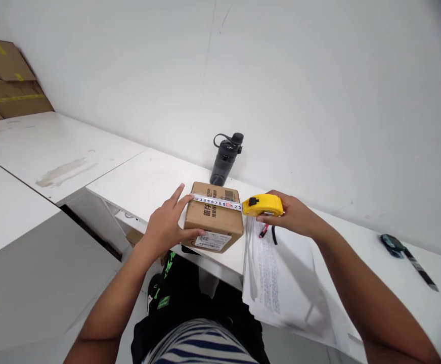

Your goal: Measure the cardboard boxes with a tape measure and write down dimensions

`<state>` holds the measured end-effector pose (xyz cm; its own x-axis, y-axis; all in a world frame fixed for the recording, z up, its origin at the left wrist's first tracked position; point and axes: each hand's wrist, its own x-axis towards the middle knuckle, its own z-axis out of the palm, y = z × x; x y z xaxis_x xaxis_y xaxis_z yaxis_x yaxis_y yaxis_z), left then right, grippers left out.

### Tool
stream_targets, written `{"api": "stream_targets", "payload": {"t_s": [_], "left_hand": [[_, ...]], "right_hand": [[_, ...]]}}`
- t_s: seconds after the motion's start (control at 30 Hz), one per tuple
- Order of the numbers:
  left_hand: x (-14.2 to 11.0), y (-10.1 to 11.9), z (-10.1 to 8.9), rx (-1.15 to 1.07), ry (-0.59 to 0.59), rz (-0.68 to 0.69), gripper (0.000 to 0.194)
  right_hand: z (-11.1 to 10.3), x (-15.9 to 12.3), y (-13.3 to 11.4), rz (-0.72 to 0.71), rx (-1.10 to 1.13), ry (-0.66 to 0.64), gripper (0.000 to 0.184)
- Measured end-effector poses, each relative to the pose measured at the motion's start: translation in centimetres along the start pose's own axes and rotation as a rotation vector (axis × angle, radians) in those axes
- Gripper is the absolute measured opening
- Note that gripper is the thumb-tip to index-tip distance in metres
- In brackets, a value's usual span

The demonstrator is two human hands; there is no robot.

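A small brown cardboard box [224, 222] with dark print on top and a white label on its front side sits on the white table. My left hand [167, 222] grips the box's left end, thumb on the labelled side. Its index finger presses the end of a white measuring blade [213, 201] against the top left edge. That blade lies across the top of the box and runs into a yellow tape measure [263, 205]. Just past the box's right edge, my right hand [294, 215] is closed around the tape measure's case.
A dark water bottle [226, 159] stands behind the box, near the wall. Stacked papers [289, 283] lie to the right with a red and black pen [264, 231] on them. Farther right rests a wristwatch [395, 246]. Cardboard boxes [11, 81] are stacked at far left.
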<state>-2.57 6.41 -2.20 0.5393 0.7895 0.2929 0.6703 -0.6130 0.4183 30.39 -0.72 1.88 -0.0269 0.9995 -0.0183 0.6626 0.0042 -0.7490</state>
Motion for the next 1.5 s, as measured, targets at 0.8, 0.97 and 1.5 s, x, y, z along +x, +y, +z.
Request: {"api": "stream_targets", "payload": {"t_s": [0.8, 0.97, 1.5], "left_hand": [[0.8, -1.4, 1.4, 0.065, 0.163, 0.247, 0.088], [0.8, -1.4, 1.4, 0.053, 0.160, 0.252, 0.089], [0.8, -1.4, 1.4, 0.044, 0.138, 0.233, 0.090]], "right_hand": [[0.7, 0.7, 1.7, -0.032, 0.228, -0.042, 0.055], [0.7, 0.9, 1.8, -0.040, 0.241, -0.038, 0.053], [0.8, 1.1, 2.4, -0.035, 0.255, -0.047, 0.052]]}}
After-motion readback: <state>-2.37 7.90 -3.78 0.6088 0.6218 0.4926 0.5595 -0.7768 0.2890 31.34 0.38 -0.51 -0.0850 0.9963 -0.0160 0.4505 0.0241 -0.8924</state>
